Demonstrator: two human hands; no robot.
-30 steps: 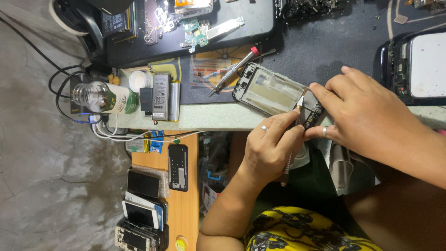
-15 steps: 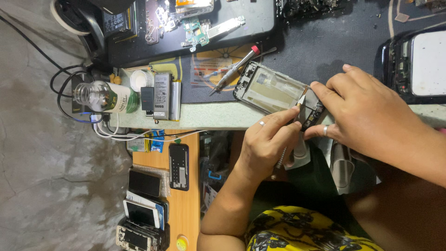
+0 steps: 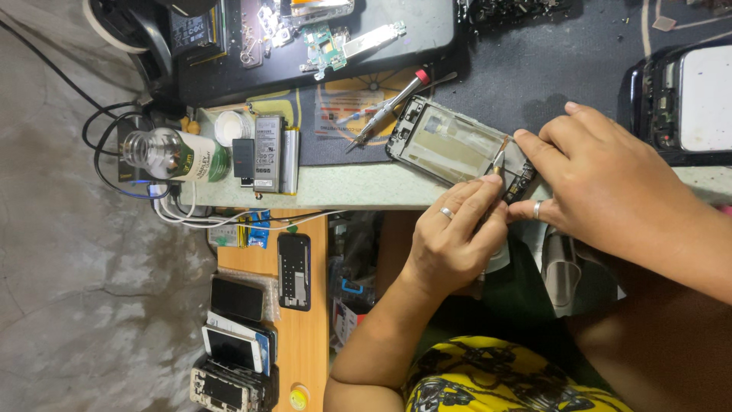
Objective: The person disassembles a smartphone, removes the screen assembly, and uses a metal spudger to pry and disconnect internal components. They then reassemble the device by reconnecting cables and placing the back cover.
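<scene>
An opened phone frame (image 3: 446, 141) lies tilted on the dark mat at the near edge of the bench. My left hand (image 3: 457, 240) comes up from below and pinches a thin metal tool (image 3: 499, 158), its tip on the phone's right end. My right hand (image 3: 610, 183) reaches in from the right, palm down. Its fingertips and thumb press on that same end of the phone and cover its corner. Each hand wears a ring.
A red-capped screwdriver (image 3: 390, 101) lies beside the phone. A glass bottle (image 3: 171, 155), a white cap and flat batteries (image 3: 268, 152) sit at the left. Circuit boards (image 3: 335, 38) lie on a dark tray. Another opened device (image 3: 686, 99) is at the right. Phones (image 3: 293, 271) rest on a wooden shelf below.
My left hand has shifted slightly upward along the phone's end, so the tool's tip shows more. The right hand stays pressed on the phone.
</scene>
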